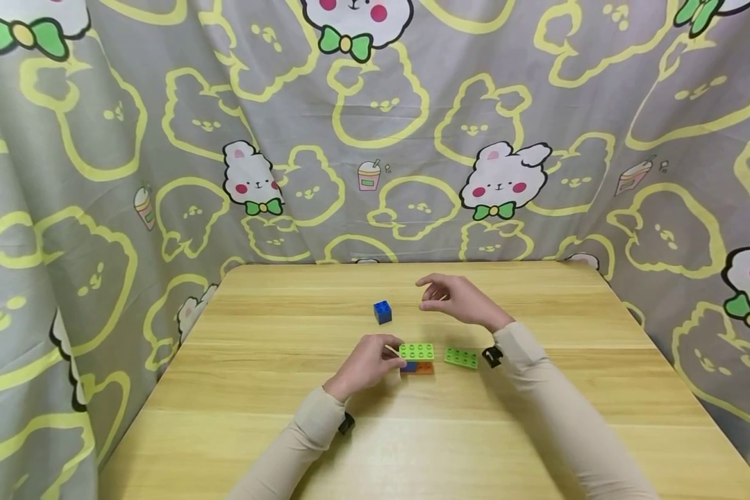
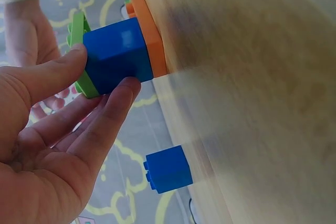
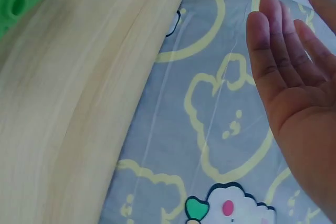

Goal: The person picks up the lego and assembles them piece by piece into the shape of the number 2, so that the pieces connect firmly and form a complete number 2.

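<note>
Left hand [image 1: 369, 364] grips a small stack near the middle of the bench [image 1: 256, 312], thumb on one side and fingertips on the other of the blue block [image 2: 118, 53] in its middle, thumb tip at the edge of the green plate on top [image 1: 416, 352]. Orange plate [image 1: 425, 369] is the base, looks to be resting flat on the bench.

Blue block sits at the left end of the orange plate, so the right part of the green plate overhangs with a gap under it — orange studs show below. Side grip there probably steadies the stack, since only one end is supported, and keeps the top studs uncovered.

Right hand [image 1: 459, 298] is released: fingers loosely bent, nothing in them, raised over the far side of the bench, apart from every piece. Held back like that, it likely just keeps out of the left hand's way.

Loose pieces: second green plate [image 1: 461, 357] just right of the stack, studs up; loose blue block [image 1: 382, 312] on the far side, a bit left of the stack, also studs up — both seemingly laid within easy reach. Patterned curtain [image 1: 381, 232] hangs beyond the bench.
</note>
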